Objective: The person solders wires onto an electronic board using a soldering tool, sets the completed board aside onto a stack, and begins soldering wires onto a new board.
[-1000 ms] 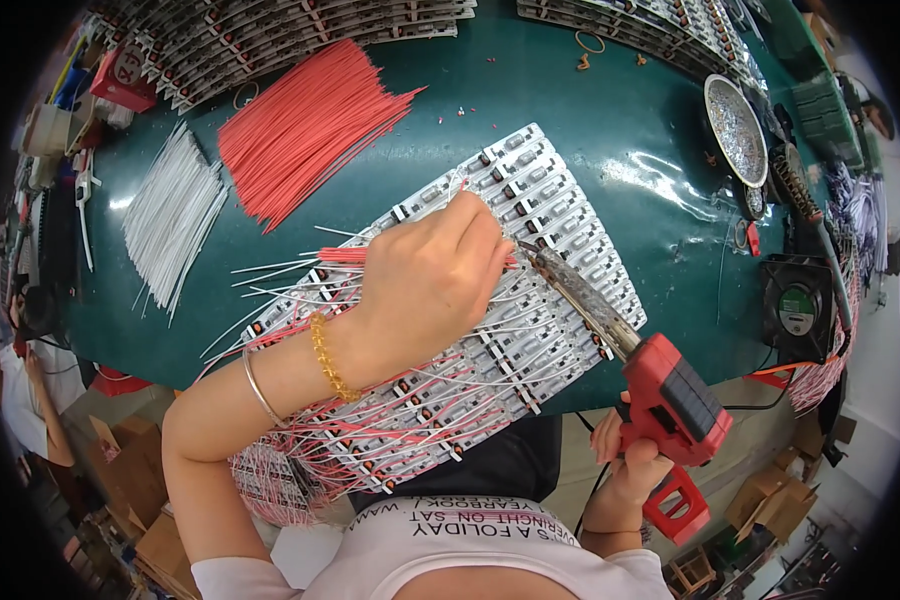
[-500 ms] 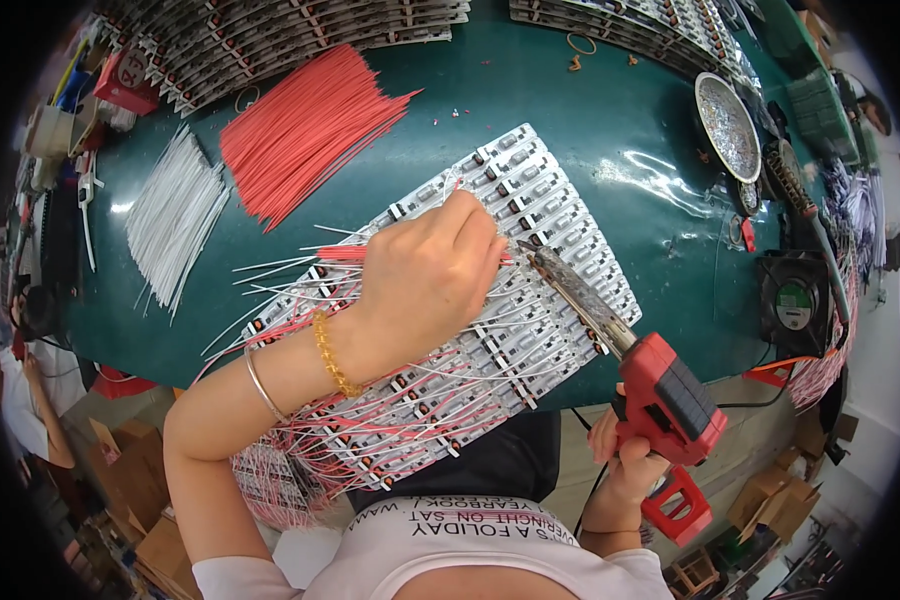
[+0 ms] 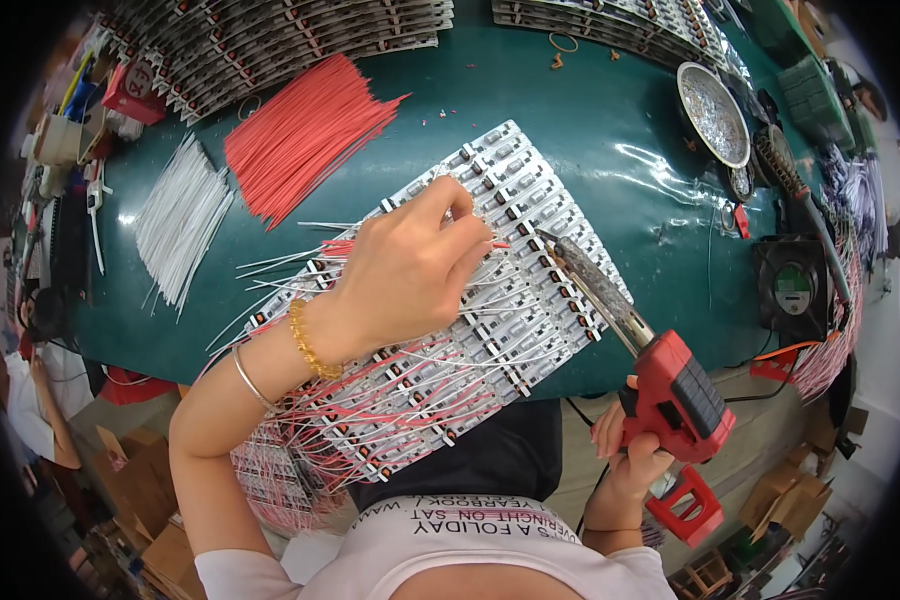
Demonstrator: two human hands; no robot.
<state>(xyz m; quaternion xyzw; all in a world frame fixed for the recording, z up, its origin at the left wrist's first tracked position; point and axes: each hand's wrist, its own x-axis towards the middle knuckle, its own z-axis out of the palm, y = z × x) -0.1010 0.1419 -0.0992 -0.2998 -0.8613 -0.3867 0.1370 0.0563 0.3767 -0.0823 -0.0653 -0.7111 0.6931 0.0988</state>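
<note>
Two sheaves of thin, straight wire lie at the left of the glossy green tabletop (image 3: 580,105): white wires (image 3: 182,222), loosely fanned, then a denser, bright pile of red wires (image 3: 305,135), their ends uneven. Next comes the left forearm with a smooth silvery bangle (image 3: 251,378) and a bracelet of amber-yellow beads (image 3: 311,340). Its left hand (image 3: 402,262) is closed, fingers curled and thumb drawn in, gripping a few red strands (image 3: 337,247) that show on both sides of the palm. Directly beneath that hand, and reaching out past its fingertips on the right, lies the slanted panel of circuit boards (image 3: 570,235): flat, whitish rows of repeated small parts, some dark and some metallic. Loose white and red leads trail across its lower left.

Just right of the left fingertips is the tip of a soldering iron (image 3: 675,385); whether it touches the panel I cannot tell. Its metal shaft looks dark and crusted, the pistol-shaped body red plastic with a ribbed black inset. The right hand (image 3: 632,468) is wrapped around the handle, below and right of the panel. Farther right stand an oval metal dish (image 3: 712,115) of silvery bits and a square black fan (image 3: 792,282).
</note>
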